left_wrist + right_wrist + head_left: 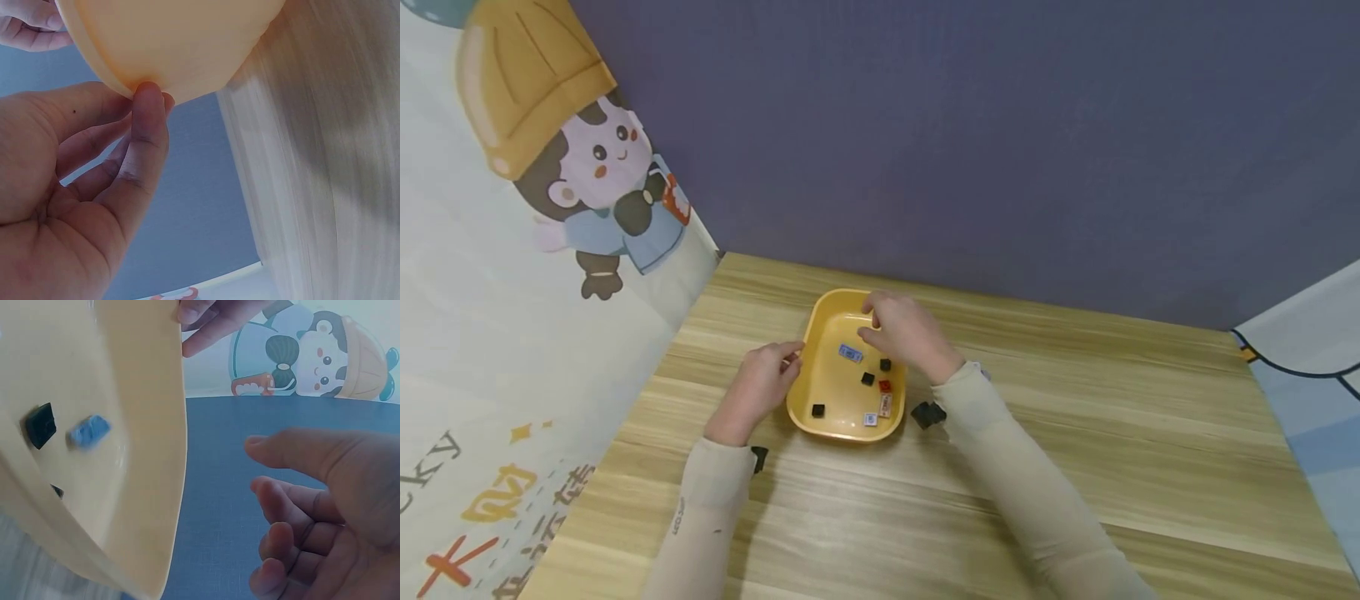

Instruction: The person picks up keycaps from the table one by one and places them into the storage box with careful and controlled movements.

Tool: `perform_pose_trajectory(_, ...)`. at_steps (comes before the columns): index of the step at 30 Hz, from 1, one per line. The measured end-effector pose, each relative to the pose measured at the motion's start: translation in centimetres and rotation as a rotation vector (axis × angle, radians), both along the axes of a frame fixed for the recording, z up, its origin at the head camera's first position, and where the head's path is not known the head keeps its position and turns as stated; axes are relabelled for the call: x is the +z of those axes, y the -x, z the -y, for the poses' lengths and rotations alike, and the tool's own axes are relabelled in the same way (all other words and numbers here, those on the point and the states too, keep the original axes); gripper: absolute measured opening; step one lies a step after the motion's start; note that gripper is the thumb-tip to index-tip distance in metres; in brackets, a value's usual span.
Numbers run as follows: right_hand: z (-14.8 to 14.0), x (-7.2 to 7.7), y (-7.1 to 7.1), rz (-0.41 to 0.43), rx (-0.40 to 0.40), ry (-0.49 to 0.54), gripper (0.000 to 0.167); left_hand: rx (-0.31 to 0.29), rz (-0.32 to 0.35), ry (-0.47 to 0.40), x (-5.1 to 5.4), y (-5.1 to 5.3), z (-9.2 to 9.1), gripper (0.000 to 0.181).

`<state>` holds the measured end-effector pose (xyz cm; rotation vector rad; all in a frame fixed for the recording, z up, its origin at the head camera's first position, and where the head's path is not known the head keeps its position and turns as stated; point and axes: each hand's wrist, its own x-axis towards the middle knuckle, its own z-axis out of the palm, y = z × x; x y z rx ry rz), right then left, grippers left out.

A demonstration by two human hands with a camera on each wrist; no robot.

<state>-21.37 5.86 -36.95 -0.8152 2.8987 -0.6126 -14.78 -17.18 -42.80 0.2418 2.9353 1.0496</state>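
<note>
A yellow plastic tray (847, 433) is on the wooden table, with small blocks scattered over its floor. At its left side my left hand (760, 379) pinches the rim between thumb and fingers, as the left wrist view shows on the tray's wall (181, 37). Over the far right part of the tray is my right hand (906, 329), its fingers loosely bent and holding nothing; the right wrist view has a gap between thumb and fingertips. Nearest to it are a blue printed block (850, 353) and a black block (885, 365).
Elsewhere in the tray lie more black blocks (818, 411), a red block (885, 386), a pinkish printed block (885, 406) and a pale blue one (870, 419). A dark blue panel (970, 167) rises behind the table (1112, 433). A cartoon-printed sheet (475, 333) hangs at left.
</note>
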Motion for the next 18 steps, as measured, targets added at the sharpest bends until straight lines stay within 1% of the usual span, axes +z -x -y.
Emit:
perform_pose_trajectory(3,-2.8,0.3,4.2,-0.010,0.091,-0.008,0.033,0.101,0.001,-0.013,0.1,2.1,-3.4,0.033)
perform_pose_trajectory(8,-4.8,0.7,2.9,-0.012,0.048,-0.019,0.032,0.087,0.012,-0.021,0.3,1.8,-4.2,0.033)
perform_pose_trajectory(14,-8.4,1.5,1.0,-0.007,0.003,-0.007,0.030,0.068,0.012,-0.038,0.7,1.3,-5.1,0.033)
perform_pose_trajectory(18,-10.9,1.4,0.2,-0.025,-0.017,0.005,0.029,0.071,0.022,-0.039,0.8,1.2,-5.3,0.033)
